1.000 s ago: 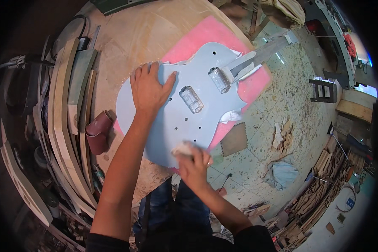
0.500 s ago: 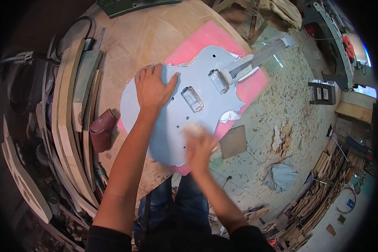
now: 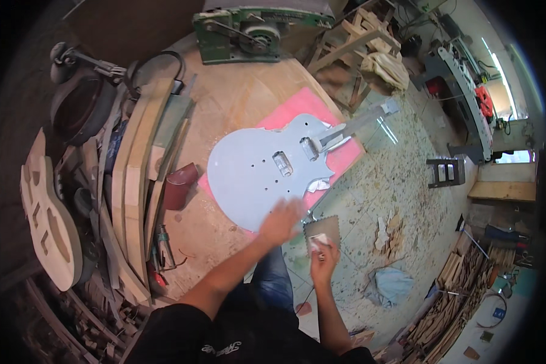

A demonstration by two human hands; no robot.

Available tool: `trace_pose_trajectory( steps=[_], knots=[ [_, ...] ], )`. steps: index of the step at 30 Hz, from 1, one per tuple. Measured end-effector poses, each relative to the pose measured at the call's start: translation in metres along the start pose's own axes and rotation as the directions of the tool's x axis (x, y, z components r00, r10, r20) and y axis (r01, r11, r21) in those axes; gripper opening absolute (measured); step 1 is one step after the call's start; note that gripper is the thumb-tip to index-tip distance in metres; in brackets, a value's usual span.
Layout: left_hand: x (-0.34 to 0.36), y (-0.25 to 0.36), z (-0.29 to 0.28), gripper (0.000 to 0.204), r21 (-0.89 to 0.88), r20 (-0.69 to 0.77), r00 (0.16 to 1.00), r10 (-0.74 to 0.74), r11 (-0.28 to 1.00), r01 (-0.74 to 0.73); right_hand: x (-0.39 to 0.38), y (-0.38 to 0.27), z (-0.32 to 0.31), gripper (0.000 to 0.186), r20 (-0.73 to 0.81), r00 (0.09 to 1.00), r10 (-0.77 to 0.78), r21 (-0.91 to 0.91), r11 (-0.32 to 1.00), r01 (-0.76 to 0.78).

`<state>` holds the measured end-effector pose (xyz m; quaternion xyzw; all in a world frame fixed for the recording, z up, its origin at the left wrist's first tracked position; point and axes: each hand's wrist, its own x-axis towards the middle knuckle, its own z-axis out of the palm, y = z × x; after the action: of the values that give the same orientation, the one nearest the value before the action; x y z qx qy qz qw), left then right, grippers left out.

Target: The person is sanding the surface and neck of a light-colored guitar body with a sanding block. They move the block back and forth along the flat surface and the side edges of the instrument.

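Note:
A pale grey electric guitar body lies flat on a pink sheet on the workbench. Its two pickup cavities look filled with something silvery, and the neck points to the far right. Over the near edge of the body is my left hand, slightly blurred, fingers extended and holding nothing; whether it touches the surface I cannot tell. My right hand, off the bench's near right side, pinches a small whitish pad whose exact kind is unclear.
Left of the guitar stand a maroon curved piece and stacked wooden boards. An unpainted guitar body leans farther left. A green machine sits at the bench's far end. Chips and a bluish cloth litter the tiled floor.
My left hand has lifted off the upper left of the guitar body and come to its near edge. My right hand has drawn back off the body with the pad. The view has shifted.

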<state>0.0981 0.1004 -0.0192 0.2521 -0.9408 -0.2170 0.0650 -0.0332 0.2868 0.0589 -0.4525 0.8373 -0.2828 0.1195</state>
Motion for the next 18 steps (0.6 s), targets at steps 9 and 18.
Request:
trace_pose_trajectory(
  steps=[9,18],
  knots=[
    [-0.092,-0.047,-0.049,0.079,-0.156,-0.080,0.977,-0.199,0.970,0.185,-0.019,0.005,-0.039,0.026,-0.090,0.968,0.235,0.251,0.946,-0.206],
    [-0.090,-0.098,-0.093,0.071,-0.044,-0.172,0.789,-0.590,0.804,0.592,-0.041,0.030,-0.021,0.035,0.172,0.813,0.557,0.802,0.400,-0.443]
  ],
)
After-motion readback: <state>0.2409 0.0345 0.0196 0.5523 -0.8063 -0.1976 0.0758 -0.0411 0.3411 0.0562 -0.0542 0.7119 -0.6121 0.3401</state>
